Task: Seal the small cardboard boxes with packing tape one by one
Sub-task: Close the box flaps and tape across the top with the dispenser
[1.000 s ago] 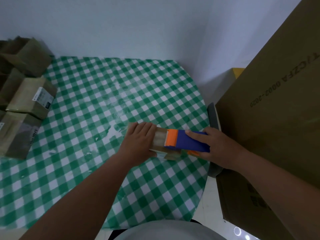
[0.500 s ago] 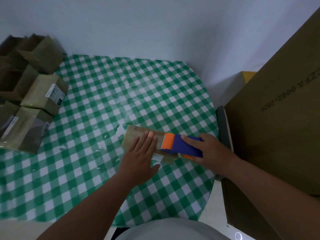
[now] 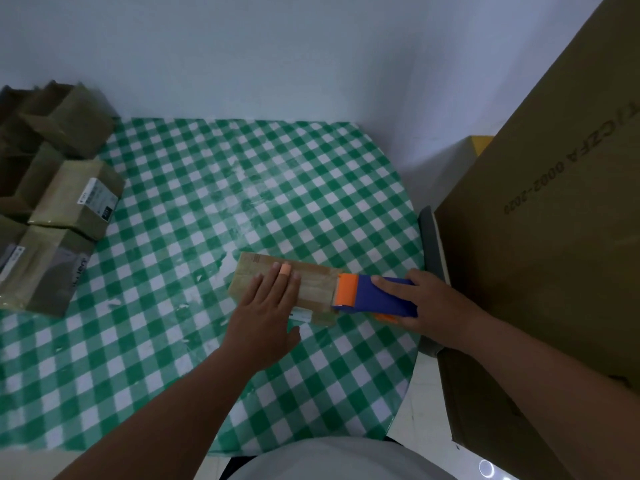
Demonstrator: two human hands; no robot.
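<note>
on the table (image 3: 214,188), my left hand (image 3: 266,313) lies flat on the box (image 3: 311,285) to steady it, while my right hand (image 3: 436,306) grips the dispenser (image 3: 374,294) at its end.

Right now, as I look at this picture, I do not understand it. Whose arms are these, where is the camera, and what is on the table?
There is no machine here. A person wears a camera on the head, looking forward and down, so the two arms are the person's own. The left hand presses flat on a small cardboard box lying on a table with a green checked cloth. The right hand holds a blue and orange tape dispenser at the box's right end; this tool lays packing tape. More small boxes are stacked at the left edge. A large carton stands at the right.
</note>
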